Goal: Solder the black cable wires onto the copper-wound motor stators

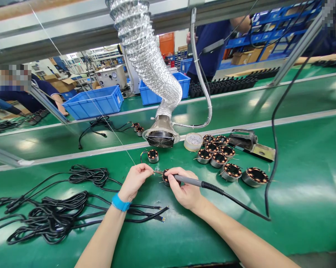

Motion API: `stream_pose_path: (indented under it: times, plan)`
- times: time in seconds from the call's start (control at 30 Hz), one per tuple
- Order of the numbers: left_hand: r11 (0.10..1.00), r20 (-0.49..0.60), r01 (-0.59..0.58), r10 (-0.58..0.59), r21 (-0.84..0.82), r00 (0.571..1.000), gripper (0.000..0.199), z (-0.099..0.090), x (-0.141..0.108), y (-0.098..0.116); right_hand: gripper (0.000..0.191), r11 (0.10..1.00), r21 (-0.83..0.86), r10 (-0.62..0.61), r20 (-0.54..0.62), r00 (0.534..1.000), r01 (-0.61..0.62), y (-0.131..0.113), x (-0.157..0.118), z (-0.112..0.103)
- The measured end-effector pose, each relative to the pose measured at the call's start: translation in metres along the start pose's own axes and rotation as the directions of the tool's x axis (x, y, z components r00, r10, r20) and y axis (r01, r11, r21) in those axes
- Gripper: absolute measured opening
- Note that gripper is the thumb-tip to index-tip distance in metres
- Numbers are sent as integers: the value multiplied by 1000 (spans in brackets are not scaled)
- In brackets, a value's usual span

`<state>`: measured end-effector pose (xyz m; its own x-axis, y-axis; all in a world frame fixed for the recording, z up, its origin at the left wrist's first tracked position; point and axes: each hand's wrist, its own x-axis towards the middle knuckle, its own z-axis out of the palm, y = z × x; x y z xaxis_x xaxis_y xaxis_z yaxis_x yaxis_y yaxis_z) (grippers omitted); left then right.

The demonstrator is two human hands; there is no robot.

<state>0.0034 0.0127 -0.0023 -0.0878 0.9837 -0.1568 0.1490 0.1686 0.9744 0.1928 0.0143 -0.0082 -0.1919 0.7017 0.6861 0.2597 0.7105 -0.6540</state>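
Observation:
My right hand (186, 188) is closed round the grey handle of a soldering iron (189, 181), whose tip points left. The iron's tip is over a motor stator (165, 178) with copper windings, which is partly hidden behind my fingers. Just left of the tip, my left hand (136, 178) pinches a thin solder wire (120, 140) that hangs down from the overhead frame. A blue band (120, 203) circles my left wrist. Behind my hands, a second stator (152, 156) with coloured leads stands on the green bench.
Black cable bundles (55, 212) lie on the left. Several stators (218, 159), a round tub (193, 141) and a soldering iron stand (243, 139) are on the right. A fume extraction nozzle (161, 130) hangs ahead. The iron's cord (246, 206) loops right. Co-workers and blue bins (94, 102) are beyond.

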Motion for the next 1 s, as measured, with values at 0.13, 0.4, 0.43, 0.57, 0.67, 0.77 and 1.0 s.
stream_pose_path:
  times: [0.13,0.4,0.43,0.57,0.67,0.77,1.0]
  plan:
    - [1000,2,1,-1,0,1000,19,0,0,0,12,1000,17,22,-4,1000,-22,0,0,0]
    - [1000,6,9,-9,-9,1000,21,1,-1,1,13,997,46,66,-57,996,-63,-2,1,-2]
    - [1000,8,10,-10,-9,1000,21,1,-1,1,13,996,51,75,-64,995,-72,-2,1,-3]
    - [1000,6,6,-6,-7,1000,21,0,0,1,14,994,67,94,-72,993,-90,-1,1,-3]
    - [1000,8,6,-5,-11,1000,21,0,-1,1,13,994,77,87,-75,993,-82,-2,2,-3]
    - [1000,3,7,-7,-14,1000,22,0,0,1,13,993,80,88,-76,993,-82,-2,2,-3]
    - [1000,7,8,-8,-21,1000,22,0,1,-1,13,995,72,77,-72,994,-72,-1,1,-3]
